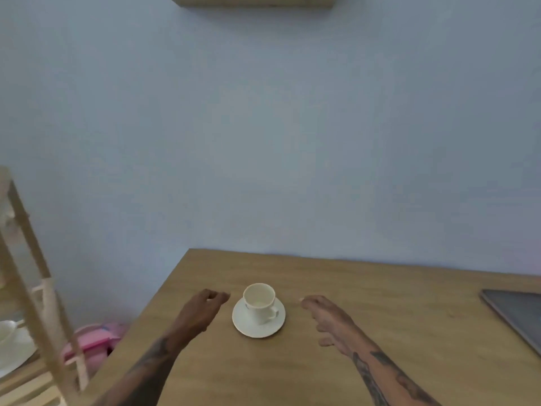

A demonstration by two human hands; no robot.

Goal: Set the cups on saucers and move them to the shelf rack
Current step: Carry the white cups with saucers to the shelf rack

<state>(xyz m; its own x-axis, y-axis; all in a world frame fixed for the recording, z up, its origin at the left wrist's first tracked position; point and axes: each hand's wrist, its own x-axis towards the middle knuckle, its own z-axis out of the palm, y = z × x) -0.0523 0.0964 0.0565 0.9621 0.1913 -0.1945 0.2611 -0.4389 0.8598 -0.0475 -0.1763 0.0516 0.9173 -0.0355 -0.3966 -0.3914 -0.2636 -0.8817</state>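
Observation:
A white cup (259, 301) stands upright on a white saucer (244, 322) on the wooden table (366, 332), its handle turned to the right front. My left hand (202, 310) hovers just left of the saucer with its fingers loosely curled and nothing in them. My right hand (329, 319) lies a little to the right of the saucer, fingers spread, empty. Neither hand touches the cup or the saucer. At the far left stands the wooden shelf rack (32, 288), with another white cup and saucer (10, 344) on one of its shelves.
A dark flat laptop-like object (518, 315) lies at the table's right edge. A pink container (90, 344) sits on the floor between the rack and the table. A pale blue wall runs behind the table, with a wooden shelf (251, 0) high above.

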